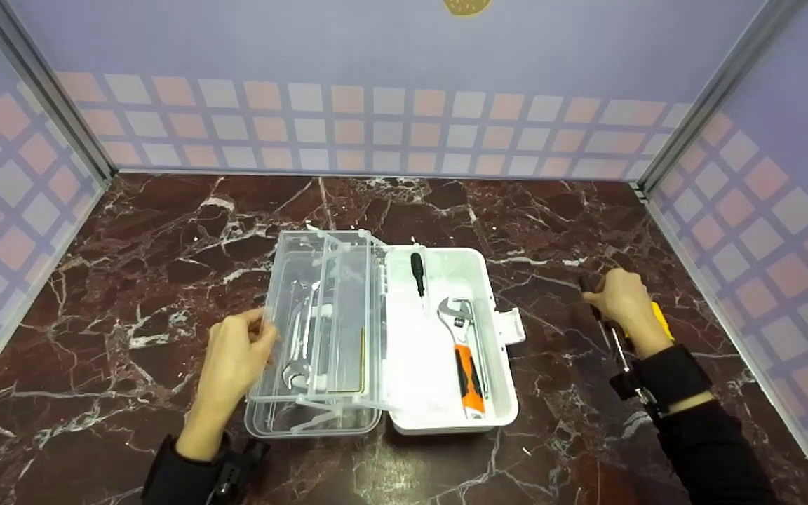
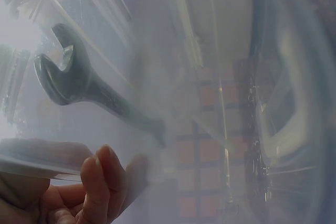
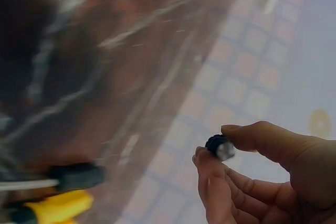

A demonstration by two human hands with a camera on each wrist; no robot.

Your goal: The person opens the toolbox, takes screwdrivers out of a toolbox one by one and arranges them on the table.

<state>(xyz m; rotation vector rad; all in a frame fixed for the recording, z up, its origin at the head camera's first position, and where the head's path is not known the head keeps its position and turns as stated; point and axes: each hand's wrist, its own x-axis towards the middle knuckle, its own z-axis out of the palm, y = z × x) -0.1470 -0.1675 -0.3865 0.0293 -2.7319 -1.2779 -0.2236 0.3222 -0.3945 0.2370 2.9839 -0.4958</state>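
A white toolbox (image 1: 404, 414) stands open in the middle, its clear plastic lid (image 1: 271, 414) folded out to the left. My left hand (image 1: 231, 358) pinches the lid's left edge, and an open-end wrench (image 2: 71, 72) shows through the plastic beside the fingers. Inside the white half lie a black-handled screwdriver (image 1: 417, 273), an adjustable wrench (image 1: 468, 372) with an orange and black grip and a steel hex key (image 1: 481, 351). Right of the box, my right hand (image 1: 625, 301) pinches a black tool handle (image 3: 216, 145), seen nearly end-on; the tool's kind is unclear.
Near the right wrist lie another black-handled tool (image 3: 79, 176) and a yellow-handled tool (image 3: 58, 208). A brass-coloured hex key (image 1: 362, 358) rests in the clear lid. The box's white latch (image 1: 511, 327) sticks out to the right. Tiled-pattern walls border the marbled table (image 1: 186, 280).
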